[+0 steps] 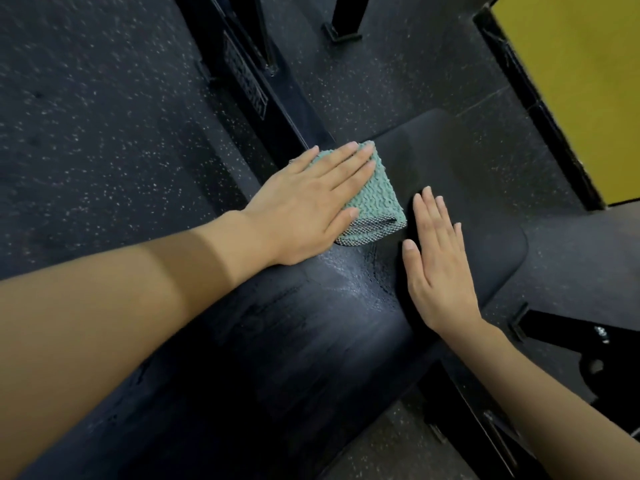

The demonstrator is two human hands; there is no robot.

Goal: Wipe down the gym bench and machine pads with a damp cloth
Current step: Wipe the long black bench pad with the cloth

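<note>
Across the black padded bench our two bare forearms reach forward from the bottom of the view. We have our left hand (311,202) laid flat on the folded teal cloth (377,199), palm down, its fingers straight and held close together, pressing rather than gripping; the thumb lies along the cloth's near edge. That cloth has a wavy, ribbed weave with a grey mesh underside showing at its near fold, and it sits where the near pad (277,341) meets the far pad (450,161), towards the bench's left edge. Our right hand (440,265) rests just beside the cloth without touching it, also palm down with fingers straight and close together, lying across the seam between the two pads. We see a glistening film and fine droplets on the near pad between our hands, while the far pad looks matt. Under the bench lies a dark speckled rubber floor (86,116). A black steel beam (249,81) runs away from the cloth's far left corner, a yellow panel (571,81) fills the upper right corner, and a black bracket (571,341) with a round hole shows at right.
</note>
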